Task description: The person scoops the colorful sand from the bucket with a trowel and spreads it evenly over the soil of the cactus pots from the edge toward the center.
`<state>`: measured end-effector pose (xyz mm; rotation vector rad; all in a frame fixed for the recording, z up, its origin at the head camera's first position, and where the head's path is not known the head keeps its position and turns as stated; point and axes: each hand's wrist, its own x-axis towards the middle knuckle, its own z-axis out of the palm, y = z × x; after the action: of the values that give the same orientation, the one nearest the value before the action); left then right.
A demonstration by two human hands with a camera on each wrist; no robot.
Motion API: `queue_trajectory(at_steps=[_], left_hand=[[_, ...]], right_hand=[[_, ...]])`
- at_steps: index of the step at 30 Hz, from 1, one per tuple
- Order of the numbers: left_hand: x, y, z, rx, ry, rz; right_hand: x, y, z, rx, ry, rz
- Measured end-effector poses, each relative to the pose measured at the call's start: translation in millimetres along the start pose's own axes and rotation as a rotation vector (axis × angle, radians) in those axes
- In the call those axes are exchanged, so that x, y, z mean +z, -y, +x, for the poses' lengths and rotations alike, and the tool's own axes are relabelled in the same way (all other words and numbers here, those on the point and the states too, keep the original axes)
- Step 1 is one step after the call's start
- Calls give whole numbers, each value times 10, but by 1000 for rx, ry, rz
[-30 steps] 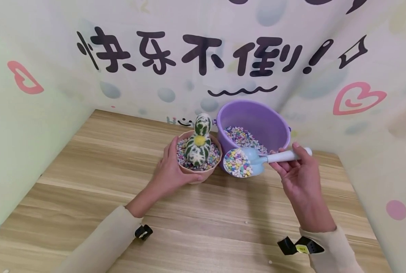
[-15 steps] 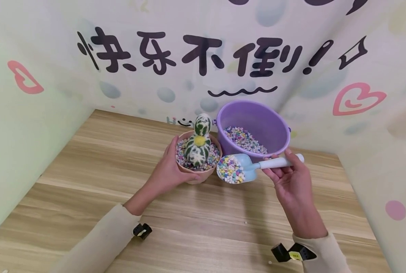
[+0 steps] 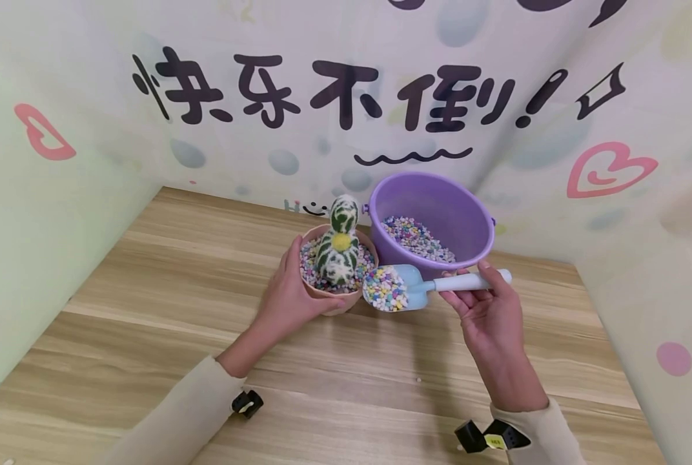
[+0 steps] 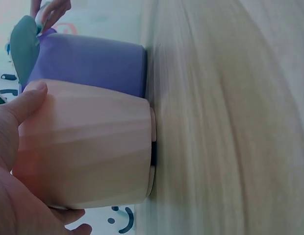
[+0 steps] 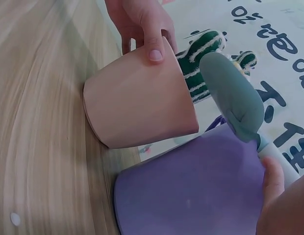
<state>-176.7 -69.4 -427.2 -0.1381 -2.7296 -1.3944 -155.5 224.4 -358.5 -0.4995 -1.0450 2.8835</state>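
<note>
Since a second ago the blue scoop (image 3: 401, 289) has slid leftward and a little lower, from in front of the bucket's rim to the pink pot's right edge, its bowl loaded with coloured pebbles (image 3: 385, 290). Both cream sleeves sit nearest the camera on the wooden table (image 3: 148, 278), each with a small black clip at the cuff.

Further in, the right hand (image 3: 488, 316) has its fingers curled under the scoop's pale handle and its thumb on top, pinching it so the scoop lies roughly level. From the right wrist view the scoop's back (image 5: 233, 95) shows just above the pot's rim, close to the cactus.

Across from it, the left hand (image 3: 290, 294) wraps the near-left side of the pink pot (image 3: 337, 300), thumb along the front wall and fingers round the back; the left wrist view shows the thumb (image 4: 24, 105) pressed flat to the pot's ribbed wall. The pot stands upright on the table, filled with the same pebbles around a green-and-white felt cactus (image 3: 340, 245) with a yellow spot.

Just behind and to the right, touching or nearly touching the pot, stands the purple bucket (image 3: 439, 200), its floor covered in pebbles. Behind everything rises a pastel backdrop (image 3: 346, 97) with black characters and pink hearts.
</note>
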Motion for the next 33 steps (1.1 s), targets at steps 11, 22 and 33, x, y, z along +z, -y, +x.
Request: queue_trajectory(at_steps=[11, 22, 33], left_hand=[[4, 57, -7, 5, 15, -26], [-133, 263, 245, 195, 213, -298], [-102, 232, 191, 144, 158, -217]], right_hand=[[10, -37, -31, -24, -3, 11], [36, -52, -37, -47, 1, 0], [88, -80, -77, -89, -14, -32]])
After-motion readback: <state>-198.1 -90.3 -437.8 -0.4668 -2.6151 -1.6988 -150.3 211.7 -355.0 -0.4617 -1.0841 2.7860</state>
